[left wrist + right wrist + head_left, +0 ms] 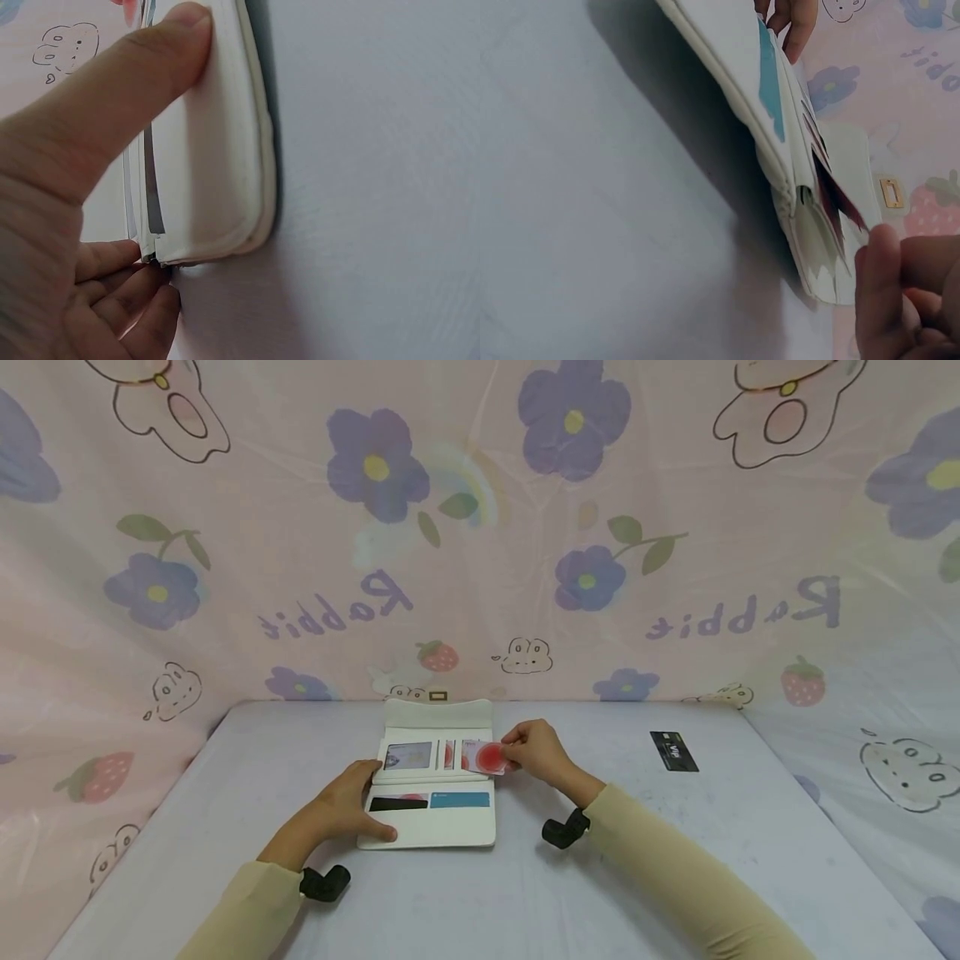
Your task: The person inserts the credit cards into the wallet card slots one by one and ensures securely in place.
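A white wallet (450,835) lies unfolded on the table, its flap at the far side. My left hand (337,806) grips its left side, thumb over the near panel and fingers at the edge by the fold. With thumb and fingertips, my right hand (543,752) pinches the right edge of a red-and-pink card (483,757); the card sits partly in a slot on the upper right panel. A clear window beside it shows an ID-like card (407,756). Near-panel slots hold a blue card (459,800) and a black card (397,804).
A black VIP card (674,752) lies on the white-covered table (465,910), to the right of the wallet. Behind the table hangs a printed curtain (480,552) with flowers and rabbits. The wallet's flap carries a gold clasp plate (892,193).
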### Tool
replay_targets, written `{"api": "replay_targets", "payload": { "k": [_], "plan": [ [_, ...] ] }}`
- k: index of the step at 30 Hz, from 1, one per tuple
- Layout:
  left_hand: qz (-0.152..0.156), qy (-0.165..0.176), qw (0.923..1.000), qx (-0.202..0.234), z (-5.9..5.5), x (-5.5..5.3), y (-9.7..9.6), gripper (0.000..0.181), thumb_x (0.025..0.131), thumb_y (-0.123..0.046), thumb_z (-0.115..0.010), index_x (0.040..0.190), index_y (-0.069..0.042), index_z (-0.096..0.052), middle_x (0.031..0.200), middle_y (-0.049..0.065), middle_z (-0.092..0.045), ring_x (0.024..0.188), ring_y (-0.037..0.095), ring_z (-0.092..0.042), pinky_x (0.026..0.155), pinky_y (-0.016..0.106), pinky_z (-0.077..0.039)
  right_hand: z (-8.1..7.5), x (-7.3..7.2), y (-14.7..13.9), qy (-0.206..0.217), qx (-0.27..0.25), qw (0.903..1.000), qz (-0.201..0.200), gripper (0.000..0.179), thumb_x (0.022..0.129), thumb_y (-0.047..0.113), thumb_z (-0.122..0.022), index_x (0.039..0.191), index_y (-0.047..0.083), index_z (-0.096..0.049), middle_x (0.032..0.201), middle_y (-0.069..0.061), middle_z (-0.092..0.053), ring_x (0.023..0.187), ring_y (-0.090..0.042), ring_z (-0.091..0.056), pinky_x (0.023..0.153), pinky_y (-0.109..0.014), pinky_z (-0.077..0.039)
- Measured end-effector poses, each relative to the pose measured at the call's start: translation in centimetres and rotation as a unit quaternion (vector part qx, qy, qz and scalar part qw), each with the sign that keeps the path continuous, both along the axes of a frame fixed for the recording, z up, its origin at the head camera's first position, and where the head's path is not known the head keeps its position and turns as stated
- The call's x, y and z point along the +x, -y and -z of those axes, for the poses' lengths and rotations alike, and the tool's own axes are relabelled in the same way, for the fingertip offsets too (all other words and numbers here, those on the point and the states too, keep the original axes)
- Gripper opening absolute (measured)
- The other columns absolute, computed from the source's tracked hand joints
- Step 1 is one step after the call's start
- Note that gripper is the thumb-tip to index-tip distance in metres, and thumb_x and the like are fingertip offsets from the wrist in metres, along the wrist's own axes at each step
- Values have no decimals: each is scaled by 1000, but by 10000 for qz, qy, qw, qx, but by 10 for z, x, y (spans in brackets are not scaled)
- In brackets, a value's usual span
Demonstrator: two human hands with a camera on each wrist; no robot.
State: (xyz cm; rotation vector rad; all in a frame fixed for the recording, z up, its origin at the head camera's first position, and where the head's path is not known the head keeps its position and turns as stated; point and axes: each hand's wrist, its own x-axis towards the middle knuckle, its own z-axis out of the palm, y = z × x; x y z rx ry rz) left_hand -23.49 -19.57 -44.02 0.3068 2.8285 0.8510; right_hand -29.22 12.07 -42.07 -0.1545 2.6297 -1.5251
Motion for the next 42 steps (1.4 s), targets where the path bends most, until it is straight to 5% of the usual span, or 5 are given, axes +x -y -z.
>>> {"api": "replay_targets", "payload": {
  "k": [20, 29, 42],
  "plan": [
    [11, -24, 10000, -62, 3, 0, 5, 125, 50, -51, -92, 146, 2, -32, 151, 21, -35, 137, 41, -37, 109, 58, -35, 2, -17, -3, 436, 15, 9975, -548, 10, 85, 2, -69, 93, -4, -70, 84, -12, -71, 58, -10, -65, 62, -25, -58],
    [6, 0, 10000, -31, 3, -1, 6, 126, 50, -52, -92, 146, 2, -32, 152, 20, -34, 138, 40, -36, 110, 58, -34, -7, -17, 0, 725, 35, 9970, -277, 9, 84, 2, -69, 91, -4, -71, 87, -13, -70, 58, -10, -66, 63, -26, -59],
    [45, 86, 10000, 4, 2, -3, 2, 125, 52, -49, -92, 148, 1, -29, 154, 19, -31, 141, 39, -32, 113, 56, -31, 0, -26, 6, 586, -20, 9968, -549, 11, 86, 3, -68, 94, -3, -70, 87, -12, -70, 59, -10, -64, 62, -24, -58]
  ]
}}
